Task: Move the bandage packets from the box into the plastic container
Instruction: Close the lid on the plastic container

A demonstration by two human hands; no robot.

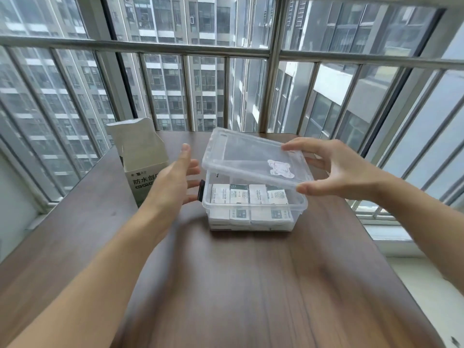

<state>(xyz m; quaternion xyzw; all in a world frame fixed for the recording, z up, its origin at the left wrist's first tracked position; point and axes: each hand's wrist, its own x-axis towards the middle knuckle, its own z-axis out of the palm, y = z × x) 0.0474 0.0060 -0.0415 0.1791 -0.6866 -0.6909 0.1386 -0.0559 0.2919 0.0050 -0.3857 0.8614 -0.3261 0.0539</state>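
Note:
A clear plastic container (253, 206) stands mid-table, filled with several white bandage packets (248, 195) in stacked rows. Its clear lid (253, 156) with a white sticker is tilted above it, lower at the right. My right hand (336, 169) grips the lid's right edge, thumb under the near corner, fingers along the far side. My left hand (178, 174) is beside the container's left end with straight fingers near the lid's left edge and the black latch (201, 194). A grey-green cardboard box (140, 156) with its top flap open stands to the left, behind my left hand.
The dark wooden table (251, 285) runs from me to a window with metal railing bars (185, 49) right behind the box and container. The table's left and right edges drop off close to both objects.

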